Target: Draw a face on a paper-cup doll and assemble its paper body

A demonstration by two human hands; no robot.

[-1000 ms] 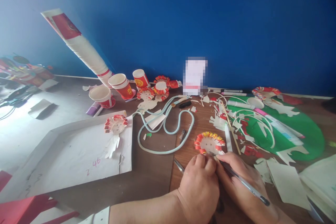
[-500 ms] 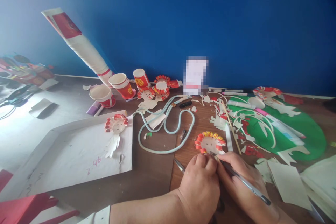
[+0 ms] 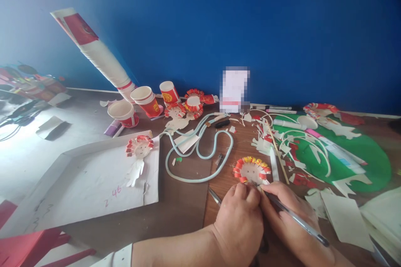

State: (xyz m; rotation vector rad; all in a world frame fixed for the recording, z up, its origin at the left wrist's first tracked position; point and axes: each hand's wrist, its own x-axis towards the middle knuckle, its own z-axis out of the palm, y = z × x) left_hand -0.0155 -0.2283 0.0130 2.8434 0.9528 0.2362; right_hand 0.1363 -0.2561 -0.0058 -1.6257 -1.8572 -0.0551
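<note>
My right hand (image 3: 290, 206) grips a clear pen (image 3: 299, 220), its tip down at the lower edge of a round paper-cup face (image 3: 253, 172). That face has two drawn dots for eyes and a rim of curled red and yellow strips. My left hand (image 3: 239, 219) is closed at the bottom of the paper-cup face, fingers curled over its lower part. Both hands meet there, hiding what lies beneath them. Beside my left hand, a pointed metal blade (image 3: 214, 197) sticks out on the table.
A similar figure (image 3: 139, 147) lies on a white box lid (image 3: 84, 175) at left. Paper cups (image 3: 145, 99) and a leaning cup stack (image 3: 103, 60) stand behind. A pale blue cord (image 3: 188, 181) loops mid-table. Markers, a wooden stick (image 3: 278, 154) and scraps cover a green sheet (image 3: 376, 167).
The pen has shifted slightly, its back end a little lower and further right. Both hands stay at the paper face; the whole view has moved only a touch.
</note>
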